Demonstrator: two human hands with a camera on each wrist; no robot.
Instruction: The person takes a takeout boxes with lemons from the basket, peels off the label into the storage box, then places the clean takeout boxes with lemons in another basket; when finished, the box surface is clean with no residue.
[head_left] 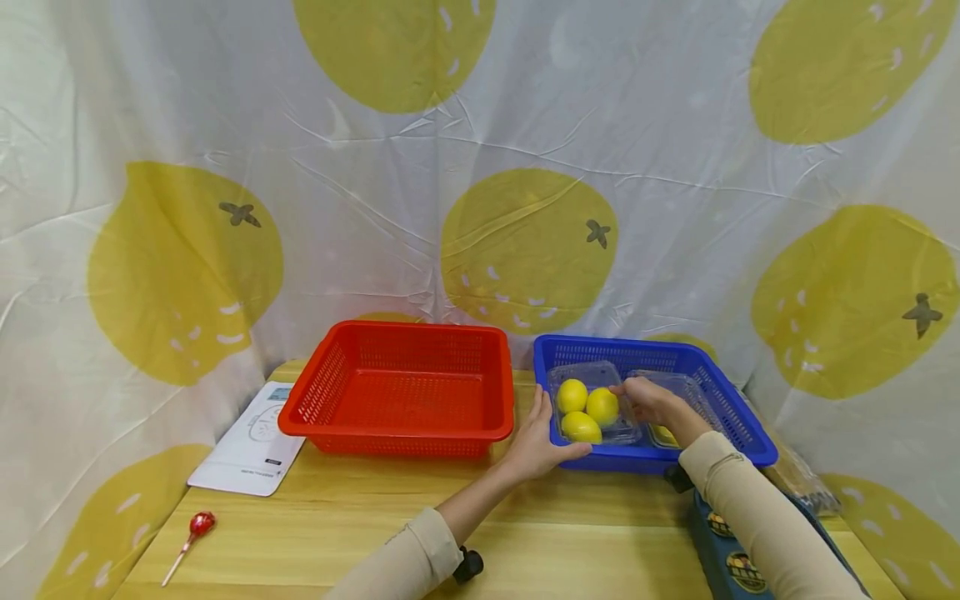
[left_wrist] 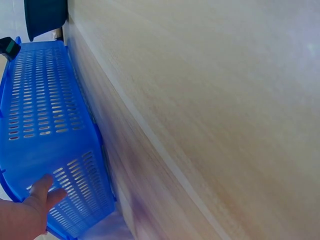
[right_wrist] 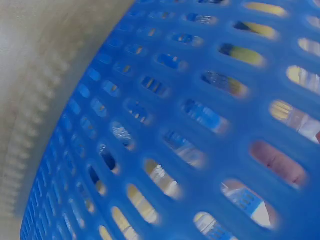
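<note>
Three yellow lemons (head_left: pixel 581 427) lie in a clear plastic container (head_left: pixel 621 434) in the left part of the blue basket (head_left: pixel 611 459). My right hand (head_left: pixel 651 400) reaches over the basket, its fingertips holding the right-hand lemon (head_left: pixel 603 407); the thumb is partly hidden. Under my right forearm is a second clear container (head_left: pixel 693 390), with a bit of yellow showing in it. My left hand (head_left: pixel 536 446) rests against the basket's front left corner, thumb along the front and fingers along the side. In the left wrist view, the thumb and a finger touch the perforated wall.
An empty red basket (head_left: pixel 408 442) stands left of the blue one. A white printed sheet (head_left: pixel 251 442) and a red lollipop (head_left: pixel 201 524) lie at the table's left. Near the right edge are a dark green box (head_left: pixel 723 550) and a clear plastic packet (head_left: pixel 802 479).
</note>
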